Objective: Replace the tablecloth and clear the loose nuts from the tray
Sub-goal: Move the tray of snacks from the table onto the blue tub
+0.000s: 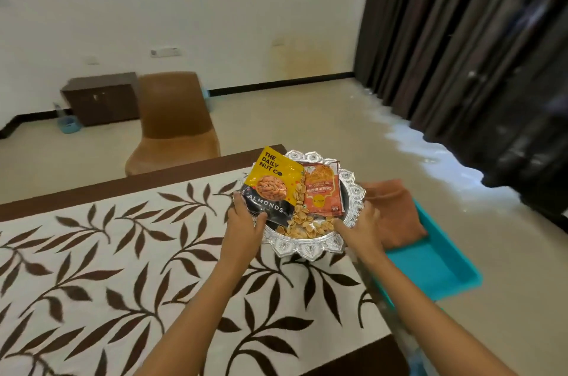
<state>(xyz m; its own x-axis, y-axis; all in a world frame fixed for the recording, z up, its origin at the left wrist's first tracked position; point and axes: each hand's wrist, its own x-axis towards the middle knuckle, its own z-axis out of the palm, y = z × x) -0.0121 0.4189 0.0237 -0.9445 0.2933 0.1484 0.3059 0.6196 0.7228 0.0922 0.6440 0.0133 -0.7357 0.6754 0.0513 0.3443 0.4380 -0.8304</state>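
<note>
A round silver tray (307,248) with an embossed rim sits at the far right corner of the table. On it lie a yellow and black almonds packet (272,185), an orange snack packet (321,192) and several loose nuts (302,223). My left hand (244,225) grips the tray's left rim, thumb over the almonds packet's edge. On the opposite rim my right hand (361,229) is closed, thumb near the nuts. A white tablecloth (129,255) with brown leaf print covers the table.
A teal plastic bin (439,265) stands just right of the table, holding a folded orange-brown cloth (396,215). A brown chair (175,123) faces the table's far edge. A dark low cabinet (98,96) stands by the wall. Dark curtains (479,37) hang at right.
</note>
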